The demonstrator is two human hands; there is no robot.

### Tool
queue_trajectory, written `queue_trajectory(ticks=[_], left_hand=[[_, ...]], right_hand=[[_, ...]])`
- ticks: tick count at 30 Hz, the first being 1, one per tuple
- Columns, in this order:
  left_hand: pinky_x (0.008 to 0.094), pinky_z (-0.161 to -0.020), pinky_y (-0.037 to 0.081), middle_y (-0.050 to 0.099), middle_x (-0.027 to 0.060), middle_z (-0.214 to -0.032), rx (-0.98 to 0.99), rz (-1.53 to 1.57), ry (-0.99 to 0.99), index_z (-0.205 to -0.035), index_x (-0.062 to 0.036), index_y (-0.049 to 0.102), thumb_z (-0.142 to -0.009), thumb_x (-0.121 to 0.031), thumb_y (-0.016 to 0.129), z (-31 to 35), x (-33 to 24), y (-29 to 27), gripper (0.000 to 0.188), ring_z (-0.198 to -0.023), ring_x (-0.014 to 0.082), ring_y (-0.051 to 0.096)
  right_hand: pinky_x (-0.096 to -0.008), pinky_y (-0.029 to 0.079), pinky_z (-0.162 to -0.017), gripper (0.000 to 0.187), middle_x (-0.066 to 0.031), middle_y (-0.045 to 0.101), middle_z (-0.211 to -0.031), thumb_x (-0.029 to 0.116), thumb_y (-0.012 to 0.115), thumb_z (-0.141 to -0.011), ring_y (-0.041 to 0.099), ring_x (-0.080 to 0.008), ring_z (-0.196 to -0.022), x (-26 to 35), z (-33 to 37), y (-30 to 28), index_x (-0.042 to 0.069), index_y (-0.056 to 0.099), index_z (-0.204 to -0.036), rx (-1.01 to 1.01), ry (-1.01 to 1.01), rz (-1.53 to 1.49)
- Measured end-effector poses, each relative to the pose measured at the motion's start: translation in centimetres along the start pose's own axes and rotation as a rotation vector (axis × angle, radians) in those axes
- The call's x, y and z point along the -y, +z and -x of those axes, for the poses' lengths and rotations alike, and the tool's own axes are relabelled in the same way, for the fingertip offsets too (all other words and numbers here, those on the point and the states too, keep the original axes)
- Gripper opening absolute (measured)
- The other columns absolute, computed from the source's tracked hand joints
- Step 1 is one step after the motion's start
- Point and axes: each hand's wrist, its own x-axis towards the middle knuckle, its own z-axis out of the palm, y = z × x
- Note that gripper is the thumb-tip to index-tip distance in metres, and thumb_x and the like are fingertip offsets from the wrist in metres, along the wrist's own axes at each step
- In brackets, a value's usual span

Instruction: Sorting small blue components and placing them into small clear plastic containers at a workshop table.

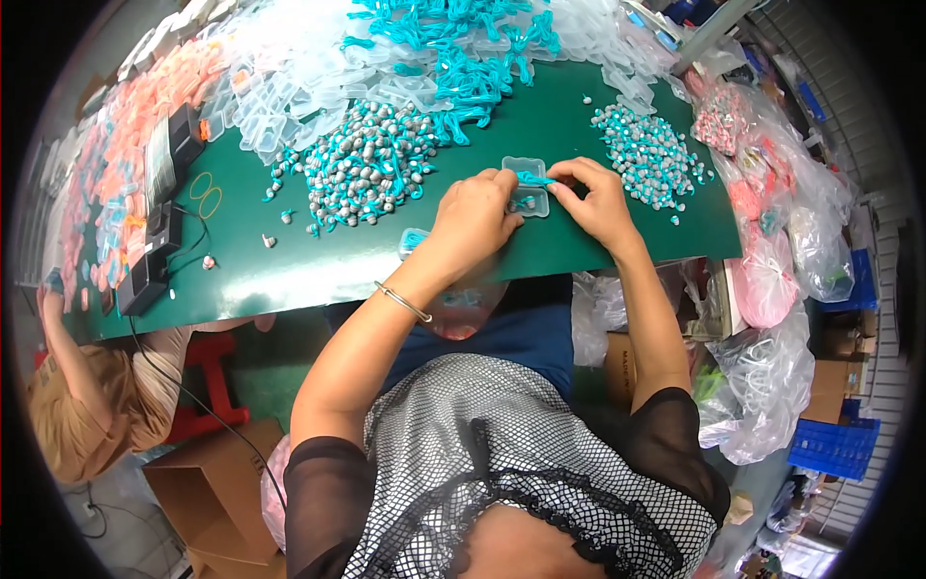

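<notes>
Over the green table, a small clear plastic box [524, 164] lies open between my hands. A teal cord bundle [531, 179] sits across its far half. In the near half are small grey-and-teal plug-like pieces [526, 203]. My left hand [473, 220] grips the box's left side, fingers closed. My right hand [595, 201] pinches the right end of the cord bundle between thumb and forefinger. Beside my left wrist stands another clear box [412, 241] with teal cord inside, partly hidden by the arm.
Heaps of grey-and-teal pieces lie left [371, 164] and right [646, 154]. Farther back are teal cord bundles [473, 82] and clear boxes [289, 101]. Black devices [159, 236] with a cable stand left, near another person's arm [63, 338]. Plastic bags [772, 280] crowd the right.
</notes>
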Motion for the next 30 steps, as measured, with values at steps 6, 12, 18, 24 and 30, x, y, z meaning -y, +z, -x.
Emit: queue_trajectory(ticks=[6, 12, 18, 24, 30], left_hand=[[0.0441, -0.066, 0.050, 0.064, 0.0135, -0.078, 0.007, 0.080, -0.095, -0.115, -0.0012, 0.050, -0.071, -0.013, 0.081, -0.2, -0.2, 0.2, 0.055, -0.075, 0.0352, 0.065], [0.0441, -0.068, 0.050, 0.064, 0.0137, -0.083, 0.042, 0.028, -0.035, -0.114, -0.0019, 0.055, -0.071, -0.015, 0.081, -0.4, 0.3, 0.1, 0.052, -0.080, 0.0341, 0.065], [0.0444, -0.071, 0.051, 0.064, 0.0145, -0.088, 0.031, 0.048, -0.046, -0.111, -0.0018, 0.059, -0.071, -0.015, 0.081, -0.5, 0.2, -0.1, 0.047, -0.081, 0.0346, 0.064], [0.0444, -0.071, 0.051, 0.064, 0.0143, -0.089, 0.049, 0.020, -0.042, -0.106, -0.0026, 0.062, -0.072, -0.016, 0.081, -0.4, 0.0, -0.2, 0.041, -0.082, 0.0355, 0.064], [0.0452, -0.072, 0.051, 0.065, 0.0157, -0.091, 0.020, 0.051, -0.056, -0.105, -0.0014, 0.060, -0.071, -0.015, 0.081, -0.3, -0.2, -0.1, 0.042, -0.083, 0.0353, 0.065]], right_hand=[[-0.0377, 0.044, -0.077, 0.012, -0.0036, 0.067, -0.084, 0.011, 0.074, -0.076, 0.062, -0.0240, -0.082, -0.2, 0.7, 0.5, 0.009, 0.068, -0.086, -0.037, -0.185, 0.162], [-0.0369, 0.044, -0.078, 0.016, -0.0028, 0.065, -0.087, 0.010, 0.074, -0.075, 0.061, -0.0209, -0.084, 0.6, 0.7, 0.5, 0.008, 0.069, -0.090, -0.011, -0.386, 0.412], [-0.0372, 0.044, -0.078, 0.021, -0.0034, 0.065, -0.092, 0.007, 0.072, -0.073, 0.061, -0.0210, -0.087, 1.1, 1.3, 0.2, 0.008, 0.070, -0.095, -0.008, -0.468, 0.513], [-0.0396, 0.046, -0.081, 0.022, -0.0068, 0.065, -0.098, 0.013, 0.068, -0.083, 0.060, -0.0273, -0.092, 0.1, 0.1, 0.8, 0.007, 0.068, -0.105, -0.028, -0.266, 0.320], [-0.0377, 0.052, -0.073, 0.026, -0.0115, 0.061, -0.103, 0.005, 0.070, -0.081, 0.063, -0.0271, -0.082, -0.9, -1.5, 1.5, 0.003, 0.064, -0.107, 0.091, 0.017, 0.077]])
